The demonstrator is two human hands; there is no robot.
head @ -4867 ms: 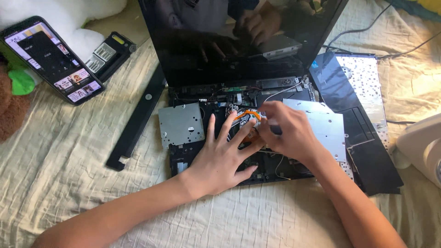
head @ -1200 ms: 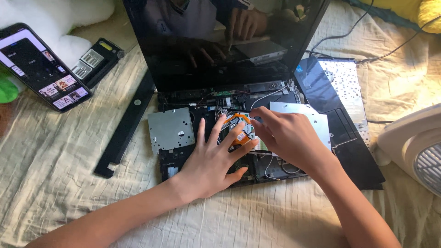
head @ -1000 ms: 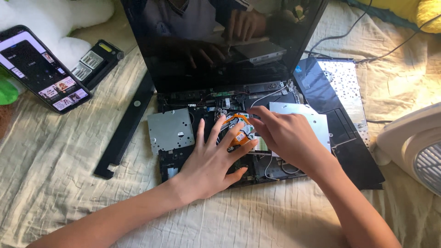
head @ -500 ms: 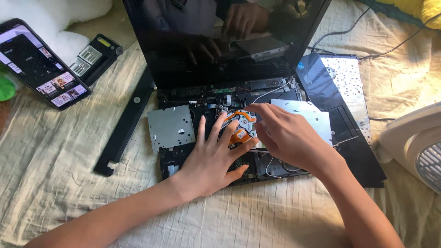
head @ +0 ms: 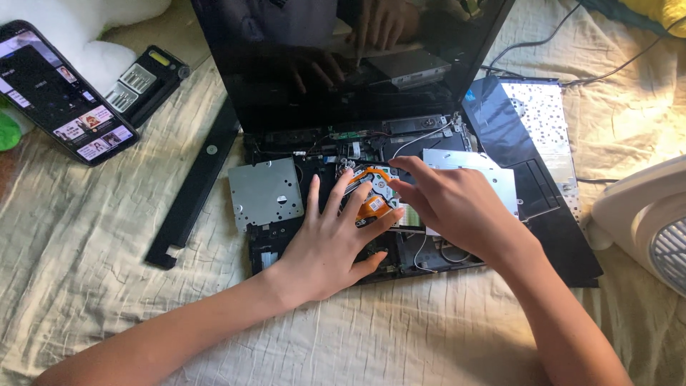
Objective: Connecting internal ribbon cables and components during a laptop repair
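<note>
An opened laptop [head: 357, 78] lies on a cream bedsheet with its base stripped of the keyboard, showing the circuit board. My left hand [head: 332, 239] rests flat on the base with fingers spread, fingertips beside an orange and copper part [head: 376, 187] in the middle of the board. My right hand [head: 450, 204] comes from the right, its fingertips bent down onto that same part. What the fingers pinch is hidden. A silver drive [head: 266, 193] sits left of my left hand.
A lit phone [head: 64, 93] and a black screwdriver-bit case [head: 143, 82] lie at the upper left. A long black strip [head: 200, 182] lies left of the laptop. The removed keyboard panel [head: 547, 143] lies to the right, a white fan [head: 650, 221] beyond it. Cables run at the top right.
The view has shifted slightly over the last seconds. Both hands stay on the middle of the board, with the right fingertips shifting a little on the orange part.
</note>
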